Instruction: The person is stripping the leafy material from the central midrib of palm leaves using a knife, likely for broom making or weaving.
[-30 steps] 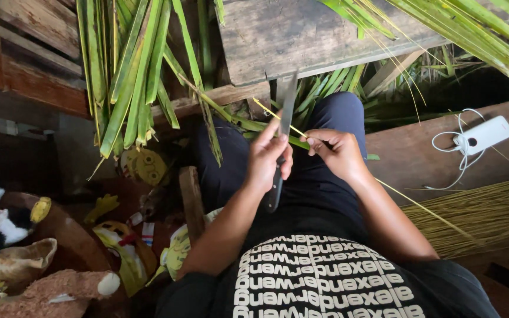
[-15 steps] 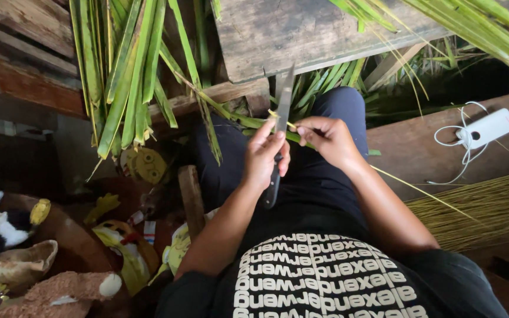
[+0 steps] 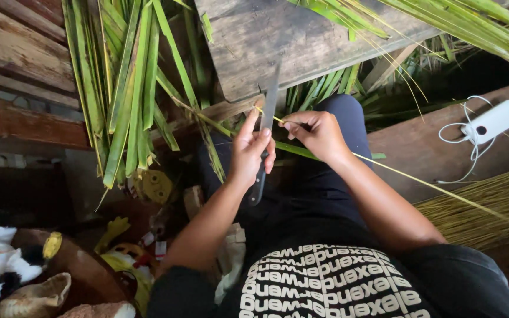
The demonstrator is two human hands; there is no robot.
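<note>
My left hand (image 3: 248, 150) grips a long knife (image 3: 268, 112) by its dark handle, blade pointing away toward the wooden bench. My right hand (image 3: 316, 132) pinches a thin yellow leaf midrib (image 3: 419, 179) right beside the blade; the midrib runs back past my right forearm. A green leaf strip (image 3: 293, 150) hangs from the same spot between my hands, over my dark trousers.
A weathered wooden bench (image 3: 301, 35) stands ahead, with green palm leaves (image 3: 128, 88) hanging at left and across the top right. A pile of stripped yellow midribs (image 3: 484, 203) lies at right, near a white power bank (image 3: 496, 121) with its cable. Soft toys (image 3: 7, 259) sit lower left.
Both hands and the knife have shifted up and slightly left in view, closer to the bench. More bare midrib trails behind my right hand. The view has tilted a little.
</note>
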